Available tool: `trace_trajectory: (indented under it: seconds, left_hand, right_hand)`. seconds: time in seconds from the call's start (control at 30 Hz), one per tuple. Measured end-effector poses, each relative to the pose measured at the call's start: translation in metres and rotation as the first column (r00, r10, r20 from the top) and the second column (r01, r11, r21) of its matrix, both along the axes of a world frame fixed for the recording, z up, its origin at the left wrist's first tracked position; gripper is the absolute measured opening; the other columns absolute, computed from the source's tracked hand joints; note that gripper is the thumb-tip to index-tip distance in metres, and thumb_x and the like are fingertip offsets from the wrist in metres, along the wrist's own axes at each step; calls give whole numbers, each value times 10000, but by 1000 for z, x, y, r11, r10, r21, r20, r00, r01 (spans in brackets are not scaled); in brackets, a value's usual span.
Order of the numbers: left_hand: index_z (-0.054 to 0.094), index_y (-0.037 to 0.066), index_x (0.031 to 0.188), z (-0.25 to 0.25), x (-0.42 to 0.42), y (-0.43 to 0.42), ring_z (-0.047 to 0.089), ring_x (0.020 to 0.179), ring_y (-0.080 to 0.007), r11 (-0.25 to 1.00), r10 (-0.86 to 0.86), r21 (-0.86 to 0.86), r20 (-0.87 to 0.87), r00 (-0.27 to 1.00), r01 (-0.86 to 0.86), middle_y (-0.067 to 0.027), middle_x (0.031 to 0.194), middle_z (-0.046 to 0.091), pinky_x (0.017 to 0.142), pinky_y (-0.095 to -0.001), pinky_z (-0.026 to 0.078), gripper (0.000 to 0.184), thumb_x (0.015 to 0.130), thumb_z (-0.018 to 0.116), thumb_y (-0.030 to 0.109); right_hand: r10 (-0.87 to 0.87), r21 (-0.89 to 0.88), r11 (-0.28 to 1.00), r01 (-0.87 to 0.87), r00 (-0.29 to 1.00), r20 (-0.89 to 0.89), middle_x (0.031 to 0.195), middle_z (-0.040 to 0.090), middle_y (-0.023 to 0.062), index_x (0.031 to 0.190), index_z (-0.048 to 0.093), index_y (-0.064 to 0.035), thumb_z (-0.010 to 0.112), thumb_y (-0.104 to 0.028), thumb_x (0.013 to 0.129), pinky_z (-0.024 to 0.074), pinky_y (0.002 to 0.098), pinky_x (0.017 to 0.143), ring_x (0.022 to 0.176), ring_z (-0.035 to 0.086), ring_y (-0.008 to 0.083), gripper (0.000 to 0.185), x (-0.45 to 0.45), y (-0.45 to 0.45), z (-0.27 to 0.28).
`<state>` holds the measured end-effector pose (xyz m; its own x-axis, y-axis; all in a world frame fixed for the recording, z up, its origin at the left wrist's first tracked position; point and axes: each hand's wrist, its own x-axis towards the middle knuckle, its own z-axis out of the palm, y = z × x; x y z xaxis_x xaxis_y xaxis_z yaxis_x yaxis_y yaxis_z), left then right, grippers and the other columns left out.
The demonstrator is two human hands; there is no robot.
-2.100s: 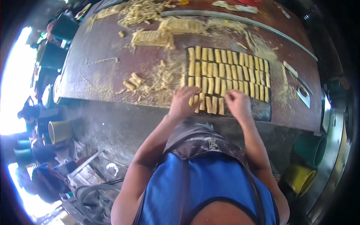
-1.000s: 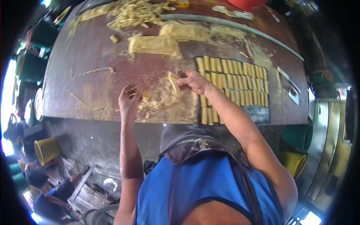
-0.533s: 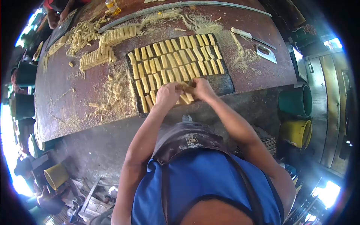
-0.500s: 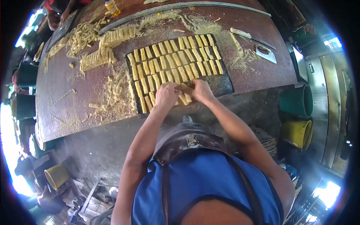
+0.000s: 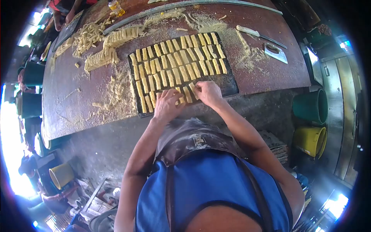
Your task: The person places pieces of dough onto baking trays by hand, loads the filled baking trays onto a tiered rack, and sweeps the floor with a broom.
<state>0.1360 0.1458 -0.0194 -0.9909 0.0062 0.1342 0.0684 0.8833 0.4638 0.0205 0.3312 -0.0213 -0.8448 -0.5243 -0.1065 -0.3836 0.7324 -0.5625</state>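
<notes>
Rows of pale dough sticks (image 5: 174, 73) lie on a dark baking tray (image 5: 226, 84) at the table's near edge. My right hand (image 5: 209, 93) is closed in a pinch on a dough stick (image 5: 194, 91) at the right end of the nearest row. Over that same row, my left hand (image 5: 167, 105) rests with its fingers apart, partly covering some sticks. A stick shows between its finger and thumb, but whether they press on it is unclear. The tray's near right corner is bare.
Cut dough strips (image 5: 101, 60) and loose scraps (image 5: 88, 40) lie on the floury table (image 5: 62, 112). A long metal bar (image 5: 185, 8) crosses the back. On the right are a knife (image 5: 248, 31) and a dough scraper (image 5: 276, 53). Another person's hand (image 5: 70, 17) shows at far left.
My hands have drawn apart: the left has moved lower and opened over the sticks, while the right pinches a stick at the row's end. The whole view has shifted slightly.
</notes>
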Motion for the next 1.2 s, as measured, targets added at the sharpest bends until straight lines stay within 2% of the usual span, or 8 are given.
trace_trajectory:
  seconds: [0.1, 0.17, 0.23, 0.43, 0.77, 0.83, 0.97, 1.2]
  left_hand:
    - [715, 139, 1086, 0, 0, -6, 557, 1144, -234, 999, -29, 24, 25, 999, 29, -29, 1128, 634, 993, -418, 388, 361, 752, 794, 253]
    - [712, 124, 1095, 0, 0, -9, 552, 1158, -233, 1000, -1, 25, 20, 1000, 0, -29, 1156, 638, 996, -420, 387, 388, 745, 804, 266]
    - [712, 118, 1094, -2, -1, -11, 557, 1153, -234, 999, -1, 32, 15, 1000, 0, -28, 1160, 641, 991, -419, 390, 397, 741, 809, 272]
    - [716, 106, 1073, -11, 1, -18, 585, 1106, -245, 996, -16, 91, -59, 998, 21, -32, 1135, 654, 968, -417, 405, 401, 730, 819, 286]
    - [719, 126, 1073, -5, -5, -15, 573, 1128, -236, 989, -22, 143, -67, 997, 31, -39, 1125, 657, 970, -417, 400, 375, 747, 807, 287]
    - [717, 156, 1043, -6, -14, -9, 588, 1087, -225, 991, -95, 77, -132, 987, 105, -21, 1072, 666, 931, -415, 409, 296, 771, 748, 270]
    - [727, 153, 1072, -2, -20, 7, 593, 1061, -226, 995, -91, -23, 61, 994, 93, -18, 1014, 681, 965, -407, 396, 351, 754, 791, 289]
    - [719, 124, 1051, -3, -20, 7, 623, 1052, -227, 997, -72, 12, -52, 996, 73, -43, 995, 699, 965, -416, 399, 378, 747, 789, 338]
  right_hand:
    - [14, -26, 1000, -15, 999, -43, 814, 722, 146, 884, 709, -72, 637, -348, 912, 588, 436, 673, 743, 720, 296, 286, 10, -10, 12]
    - [110, 283, 951, -125, 992, 67, 820, 705, 158, 921, 682, -22, 655, -283, 890, 598, 416, 690, 726, 715, 290, 263, 20, -28, 31]
    - [157, 222, 969, -107, 963, -221, 839, 707, 188, 915, 673, -2, 665, -258, 858, 593, 428, 725, 773, 720, 323, 262, 30, -32, 9]
    - [-28, 270, 963, 23, 1000, 15, 882, 713, 214, 954, 674, -12, 658, -212, 826, 579, 458, 769, 853, 715, 369, 239, 25, -47, 35]
    - [-256, -68, 964, 256, 967, 6, 796, 718, 151, 909, 712, -102, 677, -292, 846, 559, 456, 711, 786, 711, 347, 204, 3, 4, -5]
    - [-178, -85, 980, 181, 983, 36, 809, 718, 153, 924, 714, -97, 681, -296, 839, 560, 464, 738, 819, 707, 355, 219, 3, 5, -4]
    - [-116, 29, 993, 114, 989, 88, 848, 714, 187, 950, 717, -91, 712, -295, 812, 557, 483, 775, 850, 696, 377, 246, 4, -3, -13]
    - [-11, 37, 999, 8, 998, 70, 870, 703, 200, 923, 701, -69, 694, -270, 825, 532, 499, 761, 867, 675, 408, 223, 0, -4, 4]
